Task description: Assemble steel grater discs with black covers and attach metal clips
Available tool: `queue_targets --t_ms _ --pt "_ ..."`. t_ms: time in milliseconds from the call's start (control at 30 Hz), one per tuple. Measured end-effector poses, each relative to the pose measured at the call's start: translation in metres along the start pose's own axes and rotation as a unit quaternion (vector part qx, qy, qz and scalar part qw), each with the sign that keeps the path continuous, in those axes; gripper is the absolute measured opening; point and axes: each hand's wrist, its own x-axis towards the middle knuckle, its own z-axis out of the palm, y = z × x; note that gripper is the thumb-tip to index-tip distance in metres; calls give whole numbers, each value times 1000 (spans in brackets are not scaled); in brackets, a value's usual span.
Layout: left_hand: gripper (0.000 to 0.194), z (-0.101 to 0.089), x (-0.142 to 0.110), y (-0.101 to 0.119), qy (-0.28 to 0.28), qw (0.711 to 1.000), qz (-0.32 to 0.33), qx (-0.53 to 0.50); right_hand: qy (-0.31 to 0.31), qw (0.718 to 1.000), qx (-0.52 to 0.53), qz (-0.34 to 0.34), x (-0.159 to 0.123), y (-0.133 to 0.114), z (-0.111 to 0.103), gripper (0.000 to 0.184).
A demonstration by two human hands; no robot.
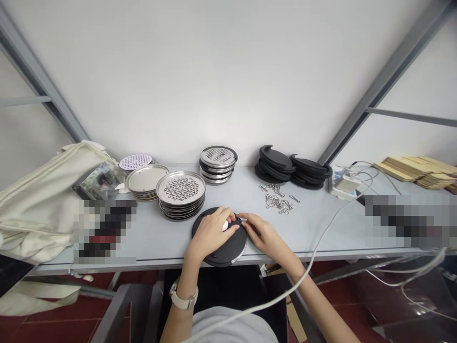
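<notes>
Black disc [223, 250] lies flat near front of worktop [146, 238]. Left hand [211, 231] curled on top; right hand [266, 236] at rim, fingertips close, any pinch unclear. Judged step: fine rim work; next move needs disc steady.

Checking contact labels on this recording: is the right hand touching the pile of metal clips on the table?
Apart. The head view shows it: bare tabletop lies between the right hand and the pile of metal clips.
</notes>
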Motion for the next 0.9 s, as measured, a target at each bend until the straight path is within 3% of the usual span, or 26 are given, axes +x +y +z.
queue_targets --t_ms 900 --pt "7 -1 -4 -2 10 999 9 -37 1 1000 9 24 1 -2 -6 32"
